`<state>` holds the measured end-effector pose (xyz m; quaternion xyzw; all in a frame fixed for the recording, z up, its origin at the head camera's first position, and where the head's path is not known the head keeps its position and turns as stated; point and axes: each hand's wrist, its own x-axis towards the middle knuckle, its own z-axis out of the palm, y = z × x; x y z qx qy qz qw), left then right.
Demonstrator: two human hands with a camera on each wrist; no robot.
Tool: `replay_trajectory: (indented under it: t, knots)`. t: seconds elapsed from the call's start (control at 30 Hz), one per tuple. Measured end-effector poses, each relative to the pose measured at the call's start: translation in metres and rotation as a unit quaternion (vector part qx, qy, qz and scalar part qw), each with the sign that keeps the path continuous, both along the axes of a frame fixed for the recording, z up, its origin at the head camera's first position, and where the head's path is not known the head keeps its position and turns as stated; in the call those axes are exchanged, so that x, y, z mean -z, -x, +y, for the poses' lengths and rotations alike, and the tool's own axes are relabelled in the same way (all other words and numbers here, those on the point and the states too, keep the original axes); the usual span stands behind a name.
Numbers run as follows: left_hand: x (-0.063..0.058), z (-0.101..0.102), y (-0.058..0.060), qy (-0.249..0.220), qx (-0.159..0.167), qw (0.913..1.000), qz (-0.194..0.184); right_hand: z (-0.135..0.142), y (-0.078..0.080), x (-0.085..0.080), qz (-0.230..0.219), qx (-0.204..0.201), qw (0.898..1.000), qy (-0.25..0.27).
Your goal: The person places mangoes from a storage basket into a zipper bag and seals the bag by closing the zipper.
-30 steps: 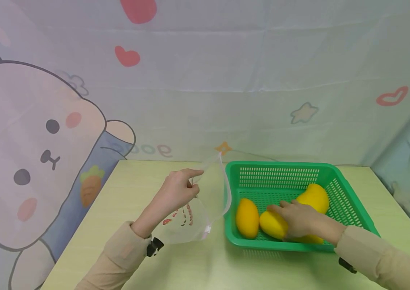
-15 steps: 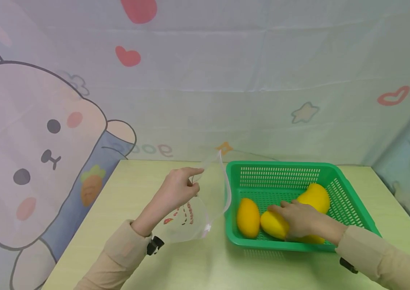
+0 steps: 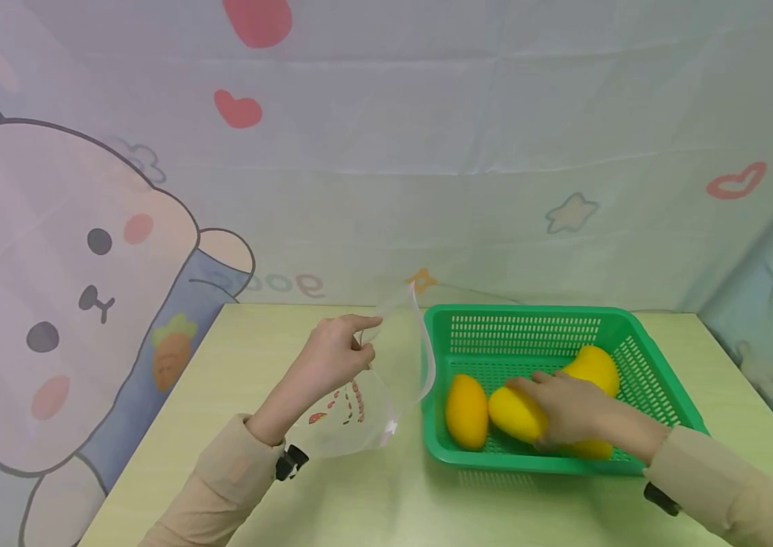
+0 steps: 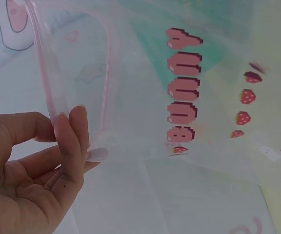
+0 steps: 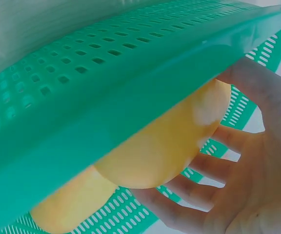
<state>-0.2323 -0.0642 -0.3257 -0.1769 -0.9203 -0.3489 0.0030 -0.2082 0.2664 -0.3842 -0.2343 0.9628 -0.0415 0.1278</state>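
Mango (image 3: 515, 416) inside the green basket (image 3: 530, 463), near its front wall, gripped by curved fingers of the right hand (image 3: 574, 410). Second mango (image 3: 466, 412) just beside, along the left wall; third mango (image 3: 598, 370) beyond the right hand. Open room over mesh floor (image 3: 506, 372) toward the back wall. Left hand (image 3: 339, 353) pinching the edge of a clear bag (image 3: 376, 437), mouth gaping just beside the basket's left rim. Legible only from the left wrist: pink "BUNNY" lettering (image 4: 184, 88). Seen only from the right wrist: fingers spread apart round the fruit, palm off it.
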Motion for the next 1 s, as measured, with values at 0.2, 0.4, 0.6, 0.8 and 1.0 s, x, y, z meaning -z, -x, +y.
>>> replay_trajectory:
  t: [0.2,0.4,0.6,0.8,1.0]
  knots:
    - [-0.001,0.0,-0.001,-0.002,0.002,1.0,-0.004,0.001,-0.002,-0.005,0.019,-0.006,1.0,0.013]
    - [0.0,0.0,-0.001,-0.004,-0.002,0.9999,-0.012,0.001,-0.004,-0.004,0.054,-0.007,0.998,0.022]
    - [0.002,0.0,-0.002,-0.008,-0.003,0.9998,-0.017,-0.002,-0.007,-0.004,0.089,-0.007,0.995,0.043]
    - [0.003,-0.001,-0.002,-0.008,-0.004,0.9999,-0.015,-0.006,-0.009,-0.008,0.099,0.018,0.993,0.07]
    - [0.004,-0.002,-0.001,-0.008,-0.005,0.9998,-0.018,-0.01,-0.009,-0.013,0.097,0.045,0.989,0.097]
